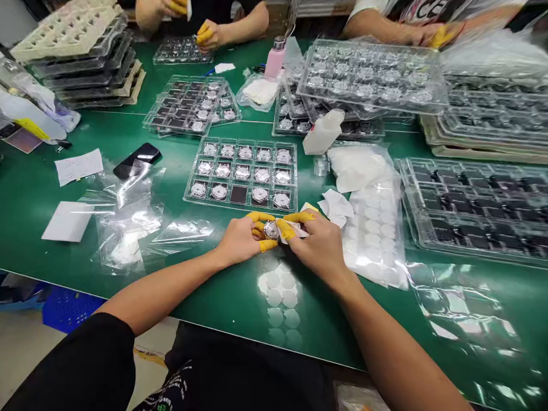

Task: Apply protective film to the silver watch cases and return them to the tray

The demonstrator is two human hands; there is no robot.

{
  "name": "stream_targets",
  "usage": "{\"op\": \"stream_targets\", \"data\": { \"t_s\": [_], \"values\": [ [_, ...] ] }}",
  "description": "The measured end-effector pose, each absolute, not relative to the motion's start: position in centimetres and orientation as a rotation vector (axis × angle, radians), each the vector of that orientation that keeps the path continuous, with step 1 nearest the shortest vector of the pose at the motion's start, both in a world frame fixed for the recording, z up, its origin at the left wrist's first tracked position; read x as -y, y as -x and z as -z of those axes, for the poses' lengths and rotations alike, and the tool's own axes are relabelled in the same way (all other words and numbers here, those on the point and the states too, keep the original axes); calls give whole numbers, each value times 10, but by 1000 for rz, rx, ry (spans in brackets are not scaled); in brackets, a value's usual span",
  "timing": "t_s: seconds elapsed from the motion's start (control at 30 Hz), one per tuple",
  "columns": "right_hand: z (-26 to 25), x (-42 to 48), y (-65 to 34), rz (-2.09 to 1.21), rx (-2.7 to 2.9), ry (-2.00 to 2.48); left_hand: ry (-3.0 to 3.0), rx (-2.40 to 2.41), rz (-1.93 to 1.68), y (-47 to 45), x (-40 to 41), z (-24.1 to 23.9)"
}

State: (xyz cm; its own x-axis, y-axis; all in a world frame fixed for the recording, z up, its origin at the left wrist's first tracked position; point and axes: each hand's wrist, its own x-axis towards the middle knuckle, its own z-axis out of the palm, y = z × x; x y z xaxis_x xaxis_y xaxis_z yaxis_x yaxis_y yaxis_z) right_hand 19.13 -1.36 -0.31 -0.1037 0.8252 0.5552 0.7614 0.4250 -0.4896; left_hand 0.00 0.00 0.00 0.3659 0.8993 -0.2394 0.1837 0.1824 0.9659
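Yellow finger cots cover several fingertips of both hands. My left hand point(244, 238) grips a round silver watch head point(270, 230) by its edge, dial facing up. Pinched in my right hand point(315, 242) is a white wipe point(287, 229), held against or very near the watch head's right side; actual contact is hard to make out. Just beyond the hands lies a clear plastic tray point(242, 164) of watch heads, with one pocket in its front row bare. Below my hands, a sheet of round clear stickers point(282, 299) lies on the green table.
Loose clear film point(124, 228) and a black phone point(137, 160) lie to the left. A white bottle point(323, 132), crumpled wipes point(337, 206) and a dark-filled tray point(475, 208) are on the right. Stacked trays point(372, 74) stand farther back; co-workers' hands point(209, 35) are across the table.
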Motion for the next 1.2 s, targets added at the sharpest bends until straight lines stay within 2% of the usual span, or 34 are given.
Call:
{"op": "stream_targets", "data": {
  "t_s": [0.3, 0.47, 0.77, 0.93, 1.1, 1.2],
  "values": [
    [0, 14, -191, -133, 1903, 1291, -1240, -1071, -737, -2, 2, -2],
    [-5, 15, -197, -246, 1978, 1039, -1201, -1069, -727, -1, 1, -2],
    [-3, 8, -205, -368, 2098, 902, -1214, -1035, -721, 0, -2, 1],
    [1, 7, -199, -255, 1979, 1034, -1177, -1048, -733, 0, -1, -1],
    [3, 7, -199, -291, 2072, 913, -1178, -1042, -721, 0, -1, 0],
    [3, 6, -198, -205, 1995, 991, -1187, -1046, -734, 0, -1, 1]
  ]
}}
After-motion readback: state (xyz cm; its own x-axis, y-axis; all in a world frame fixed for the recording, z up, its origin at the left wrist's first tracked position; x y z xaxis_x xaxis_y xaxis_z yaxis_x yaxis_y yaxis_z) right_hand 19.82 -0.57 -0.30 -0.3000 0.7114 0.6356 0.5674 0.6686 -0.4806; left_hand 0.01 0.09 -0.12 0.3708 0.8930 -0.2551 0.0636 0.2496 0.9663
